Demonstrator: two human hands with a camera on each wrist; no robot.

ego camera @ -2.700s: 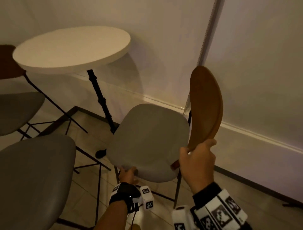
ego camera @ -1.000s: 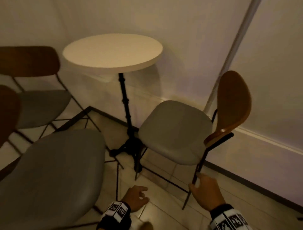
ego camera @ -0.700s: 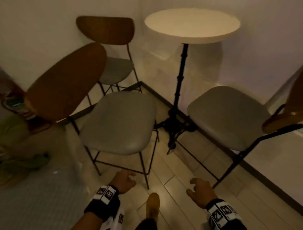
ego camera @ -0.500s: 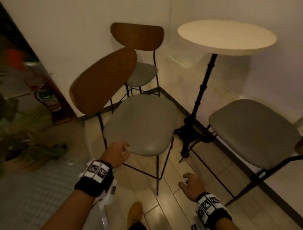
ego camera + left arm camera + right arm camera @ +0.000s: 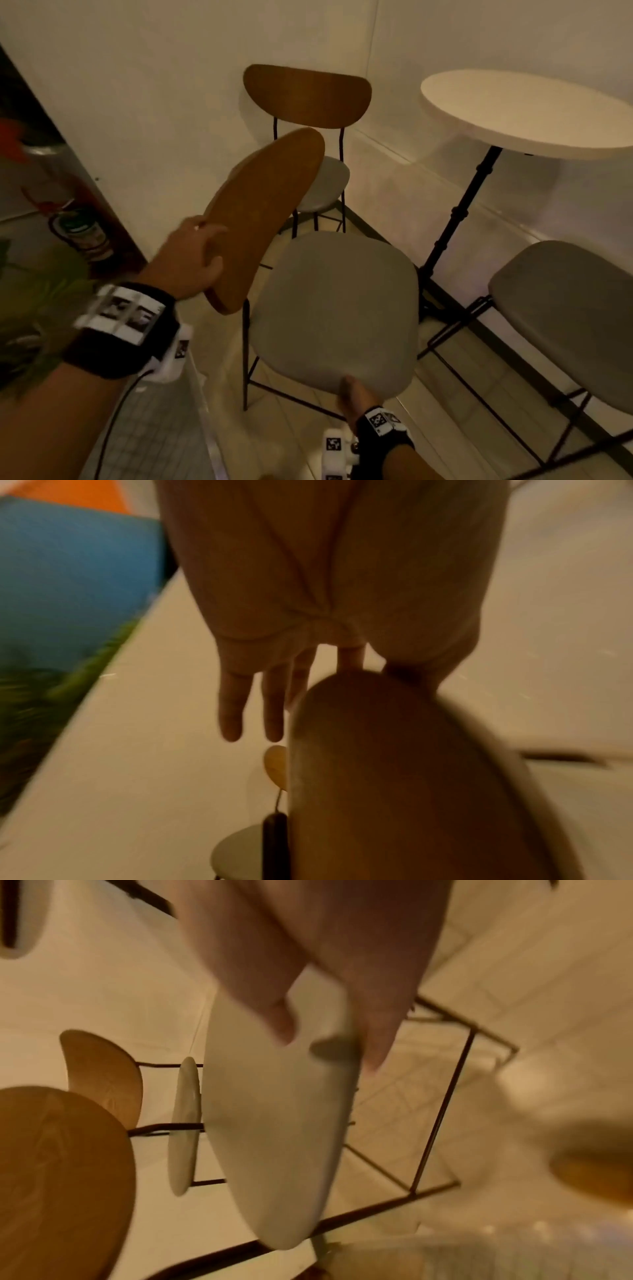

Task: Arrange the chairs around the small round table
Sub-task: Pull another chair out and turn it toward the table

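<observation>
The middle chair has a grey seat point(image 5: 335, 308) and a wooden backrest point(image 5: 263, 216), and stands left of the small round white table point(image 5: 527, 113). My left hand point(image 5: 205, 246) holds the backrest's near end, thumb on the front and fingers behind; in the left wrist view two fingers point(image 5: 232, 710) stick out straight beside the backrest point(image 5: 394, 777). My right hand point(image 5: 349, 387) pinches the seat's front edge; my thumb point(image 5: 284, 1026) lies on top of the seat point(image 5: 274, 1123). A second chair point(image 5: 308, 96) stands in the corner. A third chair's seat point(image 5: 565, 315) is right of the table.
The table's black pedestal point(image 5: 459, 212) rises between the middle and right chairs. Walls close the corner behind. A picture panel with greenery point(image 5: 68, 233) leans at the left. A grid-patterned mat point(image 5: 147, 428) covers the floor at the near left.
Both hands hung free by the floor half a second ago. Now the left holds the middle chair's backrest and the right its seat edge. My view has swung left from the right chair.
</observation>
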